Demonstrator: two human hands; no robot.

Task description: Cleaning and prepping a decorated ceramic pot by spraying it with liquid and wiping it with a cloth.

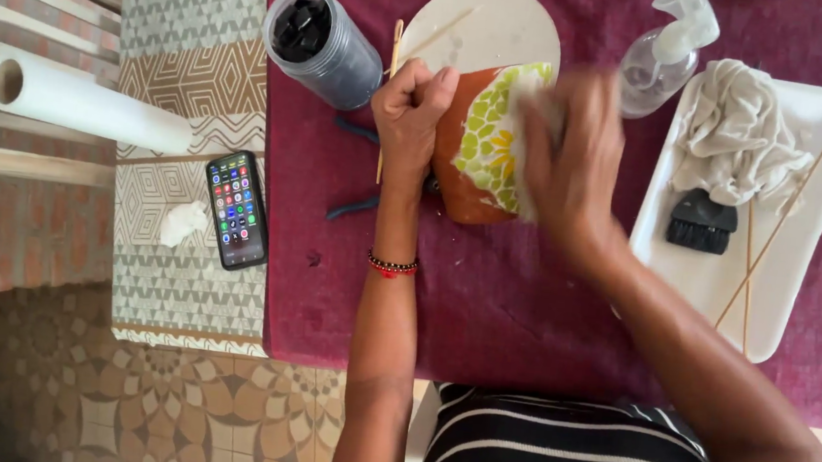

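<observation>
Fingers (423, 90) of the left hand (408, 120) are curled tight around the left edge of a terracotta pot (462, 166) lying on its side; fingers of the right hand (568, 161), blurred by motion, press a pale cloth (532, 102) flat against the pot's green-and-yellow mosaic patch (495, 139), so their exact spread cannot be told. The pot lies near the middle of the maroon cloth (525, 302) that covers the desk (194, 90), with open cloth between the pot and the near edge. Right of the hands, a white rectangular tray (708, 280) holds a crumpled rag (737, 132), a small black brush (701, 221) and thin wooden sticks (778, 226). Behind the pot lies a round white board (491, 23), with a clear spray bottle (661, 54) to its right and a dark jar of black pieces (321, 44) to its left. On the patterned desk surface left of the cloth's edge lie a white roll (87, 101), a phone (236, 209) and a wad of tissue (181, 222).
</observation>
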